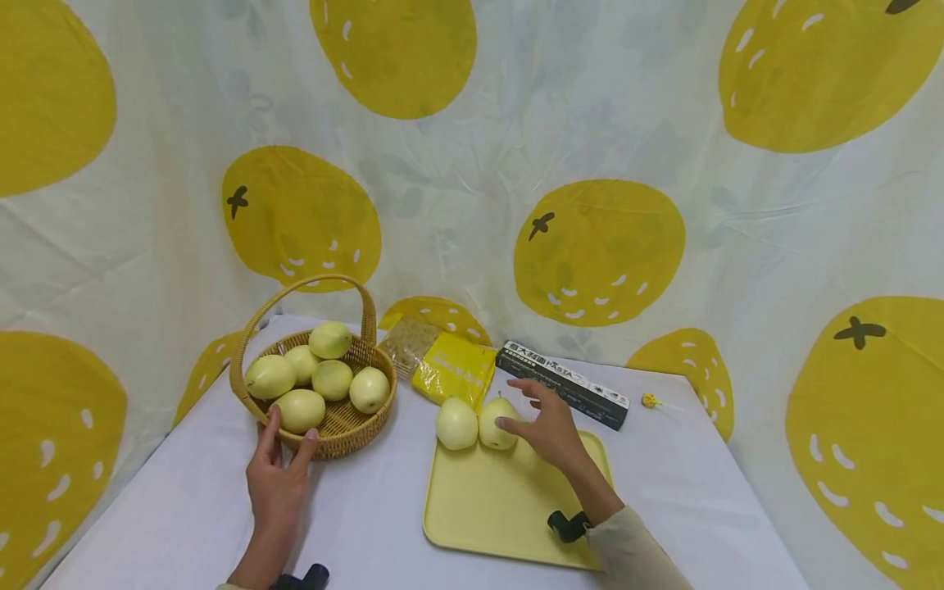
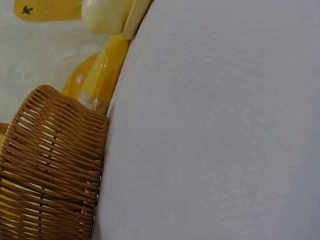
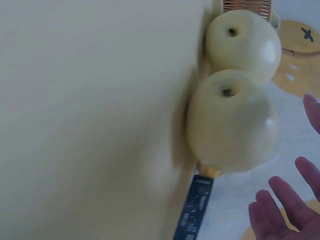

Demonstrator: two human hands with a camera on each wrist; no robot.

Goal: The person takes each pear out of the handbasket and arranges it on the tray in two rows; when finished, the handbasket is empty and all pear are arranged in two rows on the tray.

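Your right sleeve nearest; right hand spread beside one pear. Left hand spread against basket. Six pears inside, two left on tray.

Holds both bare hands out in front, well apart. Angles the right forearm inward from a pale sleeve, with the right hand spread wide, right thumb set clear of gently bent, parted fingers. Points the left hand forward, with left thumb and left forefinger extended and parted; hard to make out the rest of that hand.
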